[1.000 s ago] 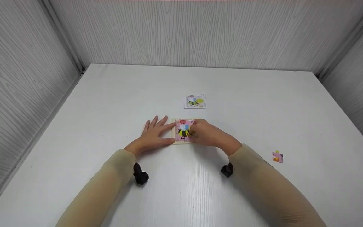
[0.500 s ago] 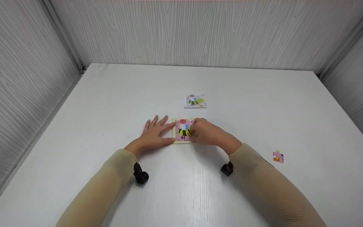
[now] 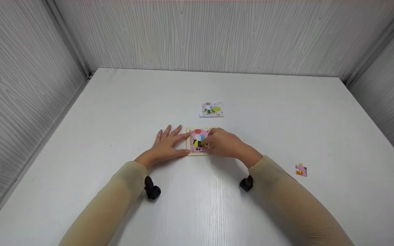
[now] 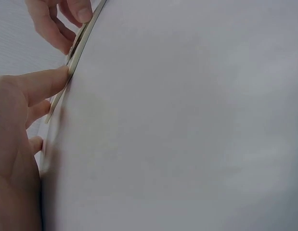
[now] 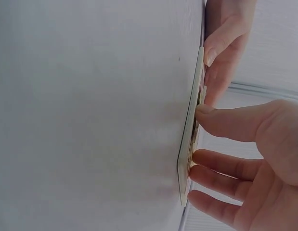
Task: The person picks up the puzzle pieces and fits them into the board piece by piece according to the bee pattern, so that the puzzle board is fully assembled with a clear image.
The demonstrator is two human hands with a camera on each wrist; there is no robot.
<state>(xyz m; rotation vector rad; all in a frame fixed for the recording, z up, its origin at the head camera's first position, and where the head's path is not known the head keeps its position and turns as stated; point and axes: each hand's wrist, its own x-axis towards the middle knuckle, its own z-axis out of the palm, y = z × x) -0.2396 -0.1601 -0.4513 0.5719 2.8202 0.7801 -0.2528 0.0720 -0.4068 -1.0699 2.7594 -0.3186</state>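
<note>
A small bee jigsaw puzzle [image 3: 198, 140] in a pale wooden tray [image 3: 188, 145] lies on the table. My left hand [image 3: 165, 147] is spread beside it, index fingertip and thumb touching the tray's left edge. My right hand [image 3: 227, 143] covers the right part of the puzzle, its fingers bent. In the right wrist view, its thumb and fingers [image 5: 221, 163] touch the puzzle around a slightly raised puzzle piece [image 5: 196, 131]. Most of that piece is hidden in the head view. A loose pink puzzle piece [image 3: 301, 170] lies apart at the right.
Behind the tray lies a square card [image 3: 212, 109] printed with a similar bee picture. The white table [image 3: 197, 205] is bounded by wood-grain panels [image 3: 197, 37] at the back and sides. Black wrist mounts [image 3: 153, 192] stick out below both cuffs.
My right index finger has shifted slightly left over the bee picture. The left hand, tray, card and loose piece stay where they were.
</note>
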